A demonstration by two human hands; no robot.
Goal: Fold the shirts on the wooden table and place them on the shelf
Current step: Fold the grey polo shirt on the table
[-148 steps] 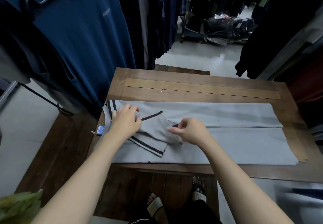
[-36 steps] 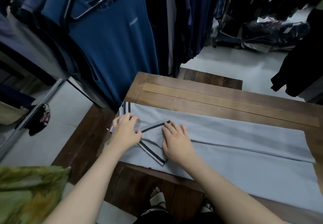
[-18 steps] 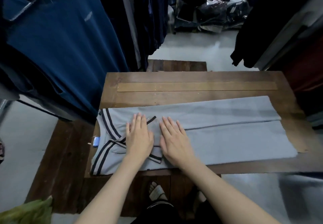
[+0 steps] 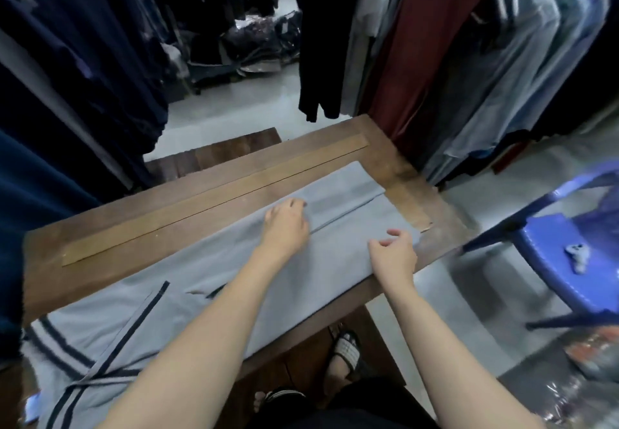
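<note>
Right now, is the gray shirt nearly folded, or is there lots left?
Done: the gray shirt lies on the table with its sides folded in, making one long strip. In hand: the left hand and right hand are at the hem end, fingers curled, probably about to fold it up. Left: folding the strip shorter and putting it on the shelf, which isn't in view.

Both forearms bare, stretched forward and to the right from the lower edge of view, roughly parallel. Left hand [image 4: 284, 227] reaches farther: back of hand up, wrist straight, fingers bent down at the knuckles, tips hidden; whether they pinch anything cannot be told. Right hand [image 4: 395, 254] nearer and to the right of it, the two apart; fingers loosely curled, thumb and forefinger parted, nothing held between them
</note>
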